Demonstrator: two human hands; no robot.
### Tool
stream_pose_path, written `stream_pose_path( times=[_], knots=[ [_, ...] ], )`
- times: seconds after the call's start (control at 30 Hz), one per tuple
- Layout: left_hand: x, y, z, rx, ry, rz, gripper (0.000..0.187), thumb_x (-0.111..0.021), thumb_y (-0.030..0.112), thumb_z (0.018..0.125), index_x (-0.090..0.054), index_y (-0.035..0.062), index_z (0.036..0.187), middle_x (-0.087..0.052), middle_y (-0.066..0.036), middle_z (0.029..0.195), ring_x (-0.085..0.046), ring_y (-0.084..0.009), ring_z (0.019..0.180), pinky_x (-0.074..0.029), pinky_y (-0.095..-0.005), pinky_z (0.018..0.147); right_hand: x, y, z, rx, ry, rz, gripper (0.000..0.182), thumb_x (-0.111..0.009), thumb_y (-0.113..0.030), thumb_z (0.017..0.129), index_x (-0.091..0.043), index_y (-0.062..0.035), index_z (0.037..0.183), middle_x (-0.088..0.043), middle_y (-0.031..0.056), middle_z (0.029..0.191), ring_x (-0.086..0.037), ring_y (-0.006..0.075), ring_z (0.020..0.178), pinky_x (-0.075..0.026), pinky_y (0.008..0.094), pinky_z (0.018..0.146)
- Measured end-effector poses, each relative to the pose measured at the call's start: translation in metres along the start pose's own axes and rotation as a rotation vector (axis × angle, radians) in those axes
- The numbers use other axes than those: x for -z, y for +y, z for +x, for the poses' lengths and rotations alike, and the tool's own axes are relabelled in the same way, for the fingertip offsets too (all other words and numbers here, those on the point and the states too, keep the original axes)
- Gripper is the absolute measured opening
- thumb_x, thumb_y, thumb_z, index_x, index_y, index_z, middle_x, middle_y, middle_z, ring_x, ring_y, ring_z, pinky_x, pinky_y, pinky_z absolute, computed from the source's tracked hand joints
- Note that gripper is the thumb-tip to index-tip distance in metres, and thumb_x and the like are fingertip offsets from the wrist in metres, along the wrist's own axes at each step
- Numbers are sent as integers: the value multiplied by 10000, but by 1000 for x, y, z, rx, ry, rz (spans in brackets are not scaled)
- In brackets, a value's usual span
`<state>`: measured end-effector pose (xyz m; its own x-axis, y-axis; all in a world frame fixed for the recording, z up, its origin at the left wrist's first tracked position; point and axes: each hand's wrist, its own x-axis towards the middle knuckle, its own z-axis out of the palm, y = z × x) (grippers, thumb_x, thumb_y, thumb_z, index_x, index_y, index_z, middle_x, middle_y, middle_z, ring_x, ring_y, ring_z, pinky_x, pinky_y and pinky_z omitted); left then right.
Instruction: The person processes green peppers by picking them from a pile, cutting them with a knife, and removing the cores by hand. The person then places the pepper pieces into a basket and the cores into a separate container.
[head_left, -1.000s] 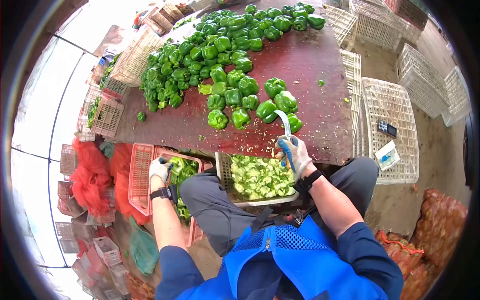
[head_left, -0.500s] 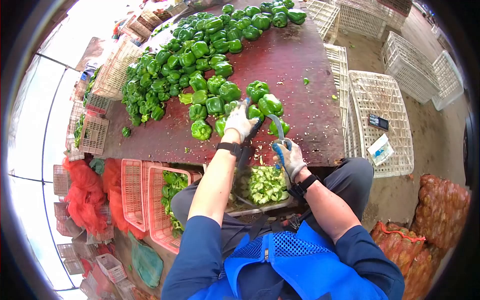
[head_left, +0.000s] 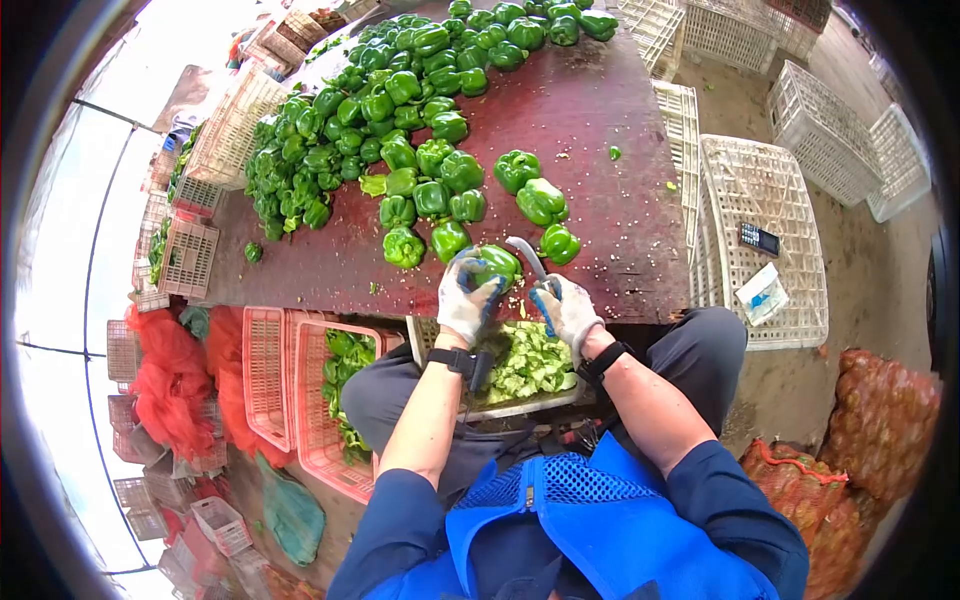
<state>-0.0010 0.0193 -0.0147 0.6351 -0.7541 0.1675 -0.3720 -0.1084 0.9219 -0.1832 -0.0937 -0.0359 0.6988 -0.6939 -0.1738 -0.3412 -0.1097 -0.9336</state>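
Note:
My left hand (head_left: 466, 298), in a white and blue work glove, is closed on a green bell pepper (head_left: 499, 266) at the near edge of the red table. My gloved right hand (head_left: 567, 308) grips a small knife with a curved blade (head_left: 526, 258), its tip pointing up and to the left, close beside the pepper. Several loose peppers lie just beyond, among them a large one (head_left: 541, 202) and a smaller one (head_left: 560, 244). Below my hands, between my knees, a crate holds pale green pepper trimmings (head_left: 533, 362).
A big heap of peppers (head_left: 350, 120) covers the table's (head_left: 600, 160) far left. Pink crates (head_left: 310, 425) with green peppers stand left of my knees. On my right, a white crate (head_left: 775, 205) carries a phone (head_left: 759, 239) and a small packet (head_left: 762, 296). Filled mesh sacks (head_left: 880, 420) lie lower right.
My left hand has drawn back from the loose peppers to the table's near edge, bringing one pepper with it. The knife in my right hand has shifted left, close to that pepper.

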Motion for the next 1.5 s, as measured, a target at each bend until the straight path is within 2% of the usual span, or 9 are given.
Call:
stream_pose_path(
  times=[0.03,0.13,0.33,0.37,0.57,1.13,1.2,1.33,1.5],
  knots=[
    [-2,0,-1,-27,27,-21,345,-813,22,702,-637,19,999,-606,-143,1289,-575,-274,1205,-441,-382,1046,1,-2,-1,18,1,-46,306,-661,-338,931,-637,-54,1044,-670,164,823,-663,317,768,-512,422,707],
    [-10,8,-4,-73,44,-24,394,-799,49,693,-612,32,1039,-619,-146,1245,-577,-318,1204,-447,-402,1042,3,-6,1,70,-3,-107,280,-621,-324,932,-605,-55,1007,-684,199,917,-648,422,907,-505,495,783],
    [-17,14,-10,-223,-9,83,557,-782,63,689,-585,25,1210,-567,-162,1349,-489,-305,1331,-342,-400,1151,9,-19,9,76,-95,-214,255,-617,-299,923,-598,-61,1009,-685,213,943,-644,431,946,-504,501,800],
    [-18,7,-10,-190,-43,22,736,-777,67,706,-482,5,1377,-501,-160,1441,-448,-295,1375,-314,-396,1174,8,-19,10,75,-98,-215,255,-617,-299,923,-598,-61,1009,-685,213,943,-644,431,946,-504,501,800],
    [-25,9,-16,-155,-29,-54,928,-762,17,738,-285,-4,1533,-401,-163,1540,-388,-280,1424,-294,-386,1189,3,-18,17,50,-145,-332,308,-603,-316,923,-582,-35,1049,-682,246,987,-639,447,967,-496,530,837],
    [5,-32,-4,91,-7,-268,767,-744,-99,697,-487,-15,1415,-504,-127,1453,-492,-235,1325,-402,-366,1128,-6,-20,-12,-40,-399,-681,345,-589,-332,915,-608,-7,1031,-700,242,973,-680,408,945,-535,493,830],
    [13,-29,-2,274,-25,-552,693,-673,-153,713,-523,-27,1378,-518,-119,1438,-497,-225,1321,-435,-350,1101,-1,-18,-17,-34,-366,-654,347,-593,-346,914,-614,-12,1006,-696,249,964,-676,408,949,-529,496,830],
    [17,-35,3,85,-83,-161,705,-760,-56,715,-519,-28,1377,-536,-151,1428,-527,-246,1306,-428,-353,1103,12,-24,-23,0,-361,-560,364,-602,-367,870,-651,-39,1020,-708,217,990,-671,399,967,-524,495,853],
    [1,-2,6,84,-27,215,896,-903,196,591,-489,14,1364,-574,-193,1333,-547,-325,1264,-439,-371,1082,33,-25,-20,-5,-65,-236,261,-670,-273,851,-626,-35,948,-679,221,840,-670,407,851,-522,470,757]
  ],
)
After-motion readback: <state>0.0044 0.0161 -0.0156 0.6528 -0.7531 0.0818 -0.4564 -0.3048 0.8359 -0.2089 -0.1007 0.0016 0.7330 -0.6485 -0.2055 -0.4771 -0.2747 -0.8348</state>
